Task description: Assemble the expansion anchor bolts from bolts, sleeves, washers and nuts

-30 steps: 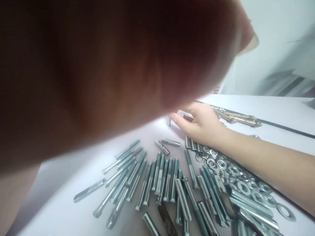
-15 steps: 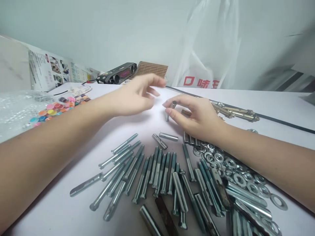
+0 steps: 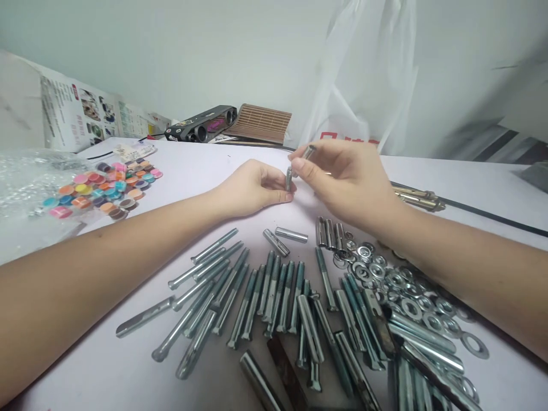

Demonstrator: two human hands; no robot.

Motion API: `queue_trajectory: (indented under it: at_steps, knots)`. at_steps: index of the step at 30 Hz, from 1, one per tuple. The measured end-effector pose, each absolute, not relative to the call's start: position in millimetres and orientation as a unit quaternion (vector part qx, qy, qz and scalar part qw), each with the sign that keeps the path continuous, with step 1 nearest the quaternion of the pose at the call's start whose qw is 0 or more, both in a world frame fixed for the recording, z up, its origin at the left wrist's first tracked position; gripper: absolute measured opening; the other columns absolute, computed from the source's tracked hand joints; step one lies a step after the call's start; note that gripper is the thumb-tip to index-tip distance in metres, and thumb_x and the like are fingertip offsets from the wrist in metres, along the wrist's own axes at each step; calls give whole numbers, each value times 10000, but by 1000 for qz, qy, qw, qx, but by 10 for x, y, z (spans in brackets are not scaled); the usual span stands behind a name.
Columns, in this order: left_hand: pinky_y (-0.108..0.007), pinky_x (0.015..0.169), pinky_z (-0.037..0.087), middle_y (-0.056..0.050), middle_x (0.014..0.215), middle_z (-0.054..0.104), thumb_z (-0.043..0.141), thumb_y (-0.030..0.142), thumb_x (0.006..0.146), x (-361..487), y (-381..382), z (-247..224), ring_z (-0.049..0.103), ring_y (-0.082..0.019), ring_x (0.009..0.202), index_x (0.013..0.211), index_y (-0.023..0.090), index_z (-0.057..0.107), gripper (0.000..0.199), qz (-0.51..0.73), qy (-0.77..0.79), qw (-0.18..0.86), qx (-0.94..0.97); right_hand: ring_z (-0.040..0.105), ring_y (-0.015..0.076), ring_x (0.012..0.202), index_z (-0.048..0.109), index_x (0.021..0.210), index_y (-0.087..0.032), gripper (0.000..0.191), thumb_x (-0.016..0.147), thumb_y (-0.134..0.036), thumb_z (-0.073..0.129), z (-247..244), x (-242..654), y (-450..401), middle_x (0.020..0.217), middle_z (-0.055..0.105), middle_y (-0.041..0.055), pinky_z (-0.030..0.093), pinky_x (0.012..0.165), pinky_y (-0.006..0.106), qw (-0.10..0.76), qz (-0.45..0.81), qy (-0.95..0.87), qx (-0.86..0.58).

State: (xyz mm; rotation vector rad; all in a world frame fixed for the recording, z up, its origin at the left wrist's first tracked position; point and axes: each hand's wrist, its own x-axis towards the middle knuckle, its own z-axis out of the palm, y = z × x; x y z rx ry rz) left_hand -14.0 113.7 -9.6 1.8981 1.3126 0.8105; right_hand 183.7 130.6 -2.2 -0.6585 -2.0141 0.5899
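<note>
My right hand [image 3: 351, 177] pinches a short shiny metal sleeve [image 3: 309, 152] between thumb and fingers, tilted, above the middle of the table. Just below and left of it, my left hand [image 3: 261, 191] has its thumb and fingertips closed round a bolt [image 3: 289, 179], whose upper end points up. Its lower part is hidden by my fingers. Sleeve and bolt are close together; I cannot tell whether they touch. Nearer to me lie many loose flared bolts [image 3: 252, 302], two loose sleeves [image 3: 291, 234] and a row of standing-looking sleeves [image 3: 329, 234].
Washers and nuts [image 3: 411, 308] are heaped at the right under my forearm. Brass-coloured anchor bolts [image 3: 419, 198] lie beyond it. At the left are coloured discs [image 3: 107, 188] and clear plastic wrap [image 3: 29, 182]. A black device [image 3: 201, 125], a bamboo mat [image 3: 263, 123] and a plastic bag [image 3: 363, 74] stand behind.
My left hand has come down and right from mid-air and closed on the bolt. My right hand has risen slightly with the sleeve.
</note>
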Motion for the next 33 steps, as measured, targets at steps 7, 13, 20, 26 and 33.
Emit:
queue_trajectory:
  at_steps: [7,13,20,26,33]
  knots:
    - [-294,886,556,-70,961,789,791,274,781,-117,1174,-123,699,-145,860,964,143,795,225,336,546,311,702,690,150,838,719,915,-184,92,908,-275,718,161,1840,1517,884,741,15,585,821,324,424,261,-818,-289]
    - [-313,881,563,-67,934,789,788,284,780,-130,1200,-158,707,-154,847,953,140,790,225,338,546,311,701,709,169,878,712,952,-181,112,907,-283,724,102,1677,1654,904,746,25,585,853,340,463,266,-804,-262]
    - [-320,880,546,-72,954,794,761,315,802,-137,1211,-183,714,-166,880,949,139,792,232,335,538,304,711,705,199,860,707,904,-191,207,910,-398,720,-14,1580,1687,906,740,38,594,812,361,444,262,-826,-228]
    - [-292,852,537,-53,925,791,768,299,797,-126,1188,-151,698,-143,839,930,138,791,211,326,557,296,705,710,199,864,705,1012,-193,337,914,-515,692,-76,1605,1721,901,718,31,604,822,373,450,302,-812,-218]
    - [-279,832,533,-56,950,793,746,275,810,-142,1191,-193,712,-152,873,963,127,783,216,338,535,311,709,712,201,910,704,1049,-185,362,900,-515,713,-100,1664,1679,945,729,37,609,875,378,453,340,-802,-190]
